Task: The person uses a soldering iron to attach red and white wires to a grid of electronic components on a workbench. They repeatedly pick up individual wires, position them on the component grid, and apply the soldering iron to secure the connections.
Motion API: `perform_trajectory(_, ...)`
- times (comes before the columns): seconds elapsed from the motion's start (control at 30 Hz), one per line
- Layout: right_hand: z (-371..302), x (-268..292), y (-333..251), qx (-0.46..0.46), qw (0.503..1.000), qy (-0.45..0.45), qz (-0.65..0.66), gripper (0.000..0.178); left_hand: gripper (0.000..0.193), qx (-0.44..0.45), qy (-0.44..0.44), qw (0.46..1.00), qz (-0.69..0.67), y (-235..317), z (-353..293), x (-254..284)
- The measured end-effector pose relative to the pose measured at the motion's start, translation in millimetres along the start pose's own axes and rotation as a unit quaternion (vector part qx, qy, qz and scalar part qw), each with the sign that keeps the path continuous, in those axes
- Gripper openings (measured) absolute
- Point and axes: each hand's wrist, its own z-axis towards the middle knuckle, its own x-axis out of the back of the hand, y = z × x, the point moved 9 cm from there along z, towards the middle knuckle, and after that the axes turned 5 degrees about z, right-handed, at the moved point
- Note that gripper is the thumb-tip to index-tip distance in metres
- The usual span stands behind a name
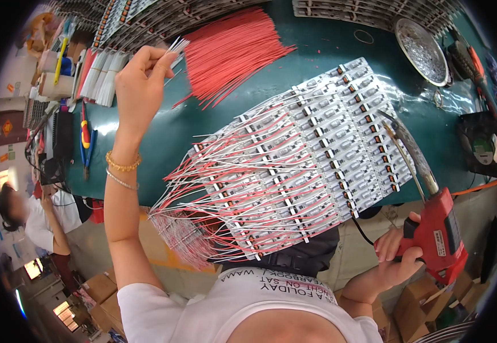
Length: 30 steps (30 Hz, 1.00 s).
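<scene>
The left hand (139, 80) pinched white wires (175, 47) above a green table (163, 137); the right hand (397, 254) gripped a red soldering gun (437, 228) beside circuit boards (305, 154).

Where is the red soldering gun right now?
In the head view, the red soldering gun is at lower right, gripped by the right hand, its tip over the right edge of the white circuit-board panel.

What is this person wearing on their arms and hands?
Both forearms are bare, no gloves. The left hand has two bracelets at the wrist: a gold beaded bracelet and a thin silver chain. The right hand shows no jewellery. Short white sleeves.
</scene>
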Motion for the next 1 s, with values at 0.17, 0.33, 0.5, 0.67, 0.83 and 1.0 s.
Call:
perform_trajectory(0.17, 1, 2, 3, -0.014, 1.000, 0.008, 0.017, 0.064, 0.013, 0.033, 0.023, 0.997, 0.062, -64, -3, 14)
perform_trajectory(0.33, -1, -1, 7, -0.036, 0.999, -0.003, 0.027, 0.069, 0.013, -0.023, 0.056, 0.982, 0.180, -50, -7, 21)
perform_trajectory(0.5, -3, -1, 12, -0.051, 0.998, 0.003, 0.039, 0.072, 0.010, -0.048, 0.076, 0.977, 0.195, -35, -9, 33)
perform_trajectory(0.67, -7, 3, 4, -0.048, 0.998, 0.031, 0.023, 0.073, 0.012, 0.077, -0.018, 0.993, -0.088, -15, -6, 8)
perform_trajectory(0.83, -2, -8, 5, -0.021, 1.000, 0.002, 0.000, 0.072, 0.013, 0.086, -0.154, 0.962, -0.211, 63, -33, -39)
perform_trajectory(1.0, 4, -11, 4, -0.039, 0.994, 0.077, -0.060, 0.084, 0.012, -0.133, -0.135, 0.971, -0.148, 140, -44, -86)
